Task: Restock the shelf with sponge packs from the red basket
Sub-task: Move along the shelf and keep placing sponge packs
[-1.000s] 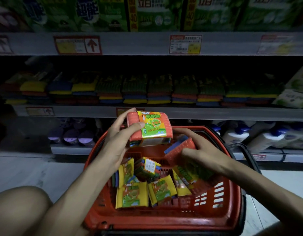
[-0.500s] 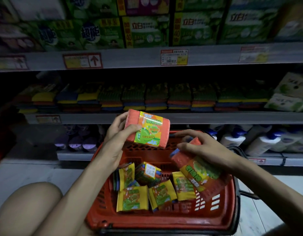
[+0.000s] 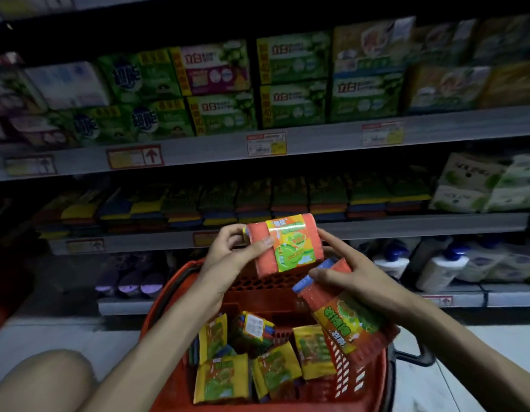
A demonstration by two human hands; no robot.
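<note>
My left hand (image 3: 232, 254) grips an orange sponge pack (image 3: 287, 243) with a green and yellow label, held up in front of the sponge shelf (image 3: 406, 226). My right hand (image 3: 351, 273) holds a second orange pack (image 3: 351, 325) tilted over the red basket's (image 3: 168, 295) right side, its fingertips reaching toward the first pack. Several yellow and multicoloured sponge packs (image 3: 222, 379) lie inside the basket. The shelf carries a dim row of stacked sponge packs (image 3: 257, 200).
Green detergent boxes (image 3: 293, 81) fill the shelf above. White packages (image 3: 483, 185) sit at the sponge shelf's right end. White bottles with blue caps (image 3: 442, 263) and purple items (image 3: 129, 281) stand on the bottom shelf. My knee (image 3: 40, 382) is at lower left.
Both hands rose with their packs toward the shelf. The right hand lifted its pack out of the basket. The view tilted upward, showing more of the upper shelf.
</note>
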